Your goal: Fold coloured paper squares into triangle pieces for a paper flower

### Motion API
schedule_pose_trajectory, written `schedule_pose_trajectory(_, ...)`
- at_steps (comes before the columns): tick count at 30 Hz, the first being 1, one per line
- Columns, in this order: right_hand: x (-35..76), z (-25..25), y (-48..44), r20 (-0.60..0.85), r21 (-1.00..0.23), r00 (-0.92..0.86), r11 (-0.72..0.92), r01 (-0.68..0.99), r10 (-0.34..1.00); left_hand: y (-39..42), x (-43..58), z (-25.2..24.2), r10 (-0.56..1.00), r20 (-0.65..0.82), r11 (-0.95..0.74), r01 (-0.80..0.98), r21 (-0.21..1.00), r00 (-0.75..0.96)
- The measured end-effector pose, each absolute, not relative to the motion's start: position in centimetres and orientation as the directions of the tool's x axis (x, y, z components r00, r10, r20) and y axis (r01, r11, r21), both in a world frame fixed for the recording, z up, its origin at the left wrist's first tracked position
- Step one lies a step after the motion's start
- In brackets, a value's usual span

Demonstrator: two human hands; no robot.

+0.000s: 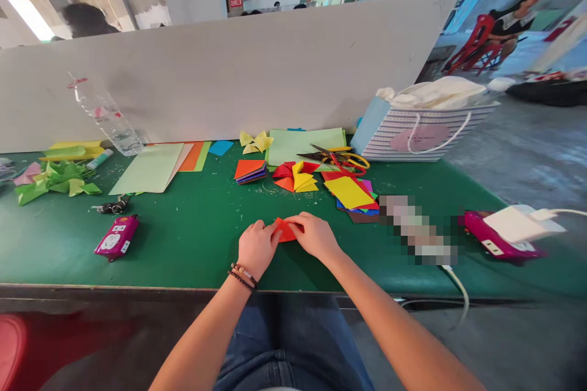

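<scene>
Between my hands, low over the green table [183, 250], is a small orange-red sheet of folding paper [286, 231]. My left hand [257, 247] pinches its left side, thumb and fingers together. On the other side, the fingers of my right hand [316, 235] press on the paper's right edge. Just beyond lie red and yellow folded paper pieces [297, 177], with a stack of small coloured squares [250, 171] to their left. A pile of square papers with a yellow one on top [349, 193] sits to the right.
Scissors [342, 159] rest on pale green sheets [307, 140] at the back. A striped paper bag [422, 131] stands back right, a plastic bottle [107, 116] back left. Keys [114, 204] and a magenta packet [117, 237] lie left. A white charger [523, 223] and cable are right.
</scene>
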State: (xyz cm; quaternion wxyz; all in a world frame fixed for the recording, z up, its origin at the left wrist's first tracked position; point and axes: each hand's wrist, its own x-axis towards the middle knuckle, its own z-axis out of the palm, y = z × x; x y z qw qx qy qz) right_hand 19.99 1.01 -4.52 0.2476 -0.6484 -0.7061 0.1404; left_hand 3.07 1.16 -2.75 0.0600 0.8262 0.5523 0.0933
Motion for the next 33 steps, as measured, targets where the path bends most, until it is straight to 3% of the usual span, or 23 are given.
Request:
schedule_pose_trajectory(7,19.9,-4.3,1.0,0.153,-0.506,-0.033,0.107,0.856,0.988,1.3,3.1,-2.3,0.909,0.057,-0.417,0.892,0.172,0.414)
schedule_pose_trajectory(19,20.0,-4.6,1.2,0.165,-0.484,-0.037,0.114,0.868,0.986,4.7,2.2,0.3,0.731,-0.097,-0.654,0.735,0.181,0.675)
schedule_pose_trajectory(26,19.9,-4.8,1.1,0.187,-0.464,-0.051,0.134,0.875,0.981,6.5,1.9,1.0,0.693,-0.204,-0.667,0.722,0.185,0.692)
schedule_pose_trajectory(33,19.7,-4.7,0.4,0.242,-0.432,-0.066,0.168,0.886,0.968,8.1,1.5,1.0,0.665,-0.219,-0.685,0.700,0.203,0.714)
